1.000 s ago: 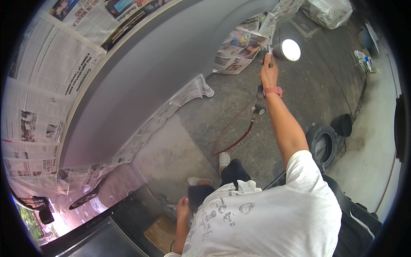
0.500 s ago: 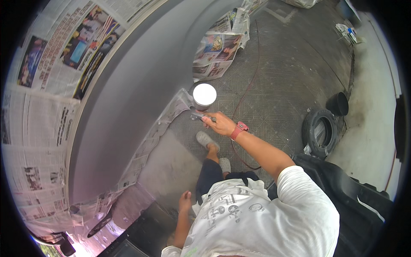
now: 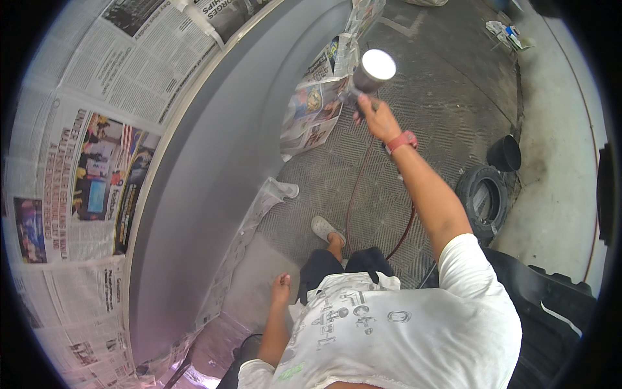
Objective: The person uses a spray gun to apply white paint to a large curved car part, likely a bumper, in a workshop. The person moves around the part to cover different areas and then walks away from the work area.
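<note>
A spray gun (image 3: 354, 93) with a round, pale-lidded cup (image 3: 374, 70) is gripped in my right hand (image 3: 376, 117), its arm stretched far forward. The gun's front points left, toward the far part of a grey car body panel (image 3: 214, 129); a gap lies between them. Fingers of that hand curl round the handle, partly hidden by the hand itself. My left hand (image 3: 281, 289) hangs low by my side, its fingers curled in with nothing seen in them. Newspaper masking (image 3: 97, 188) covers the surface beyond the panel's left edge.
A dark red hose (image 3: 357, 194) loops over the textured floor near my feet. More newspaper (image 3: 311, 120) hangs beside the panel's far end. At right are a tyre (image 3: 483, 201), a black bucket (image 3: 504, 153) and a large black plastic part (image 3: 544, 305) along the pale wall.
My right hand has carried the spray gun forward and to the right, along the panel toward its far end. The view has shifted with my body; my left hand stays low and curled.
</note>
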### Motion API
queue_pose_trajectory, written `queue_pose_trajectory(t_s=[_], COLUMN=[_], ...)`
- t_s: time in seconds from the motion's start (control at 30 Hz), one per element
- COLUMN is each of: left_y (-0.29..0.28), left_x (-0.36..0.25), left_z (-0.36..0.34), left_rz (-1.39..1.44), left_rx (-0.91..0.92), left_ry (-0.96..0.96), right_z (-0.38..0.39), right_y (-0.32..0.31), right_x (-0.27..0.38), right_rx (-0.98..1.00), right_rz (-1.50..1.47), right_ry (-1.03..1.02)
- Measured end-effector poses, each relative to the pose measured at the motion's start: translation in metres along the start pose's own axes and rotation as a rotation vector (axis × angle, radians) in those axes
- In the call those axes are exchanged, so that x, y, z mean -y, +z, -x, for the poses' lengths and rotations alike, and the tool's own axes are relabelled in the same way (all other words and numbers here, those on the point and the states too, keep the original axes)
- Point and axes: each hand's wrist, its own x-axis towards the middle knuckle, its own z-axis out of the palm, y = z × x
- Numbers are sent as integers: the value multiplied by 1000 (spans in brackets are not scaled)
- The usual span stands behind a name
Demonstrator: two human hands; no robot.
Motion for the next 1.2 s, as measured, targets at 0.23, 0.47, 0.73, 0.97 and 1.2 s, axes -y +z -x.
queue_pose_trajectory(t_s=[0.23, 0.47, 0.73, 0.97, 1.2], left_y=[-21, -8, 46, 93, 114], left_x=[-92, -78, -110, -170, -158], left_z=[-17, -23, 0, 20, 15], left_rz=[-47, -100, -4, -42, 101], left_rx=[35, 20, -9, -23, -57], left_ry=[42, 0, -143, -65, -109], right_z=[-83, -60, 49, 23, -60], right_y=[-67, -67, -9, -22, -97], right_x=[28, 50, 74, 87, 92], right_rx=[-262, -145, 445, 577, 248], right_rz=[48, -60, -31, -207, -135], right_ry=[-2, -9, -60, -6, -4])
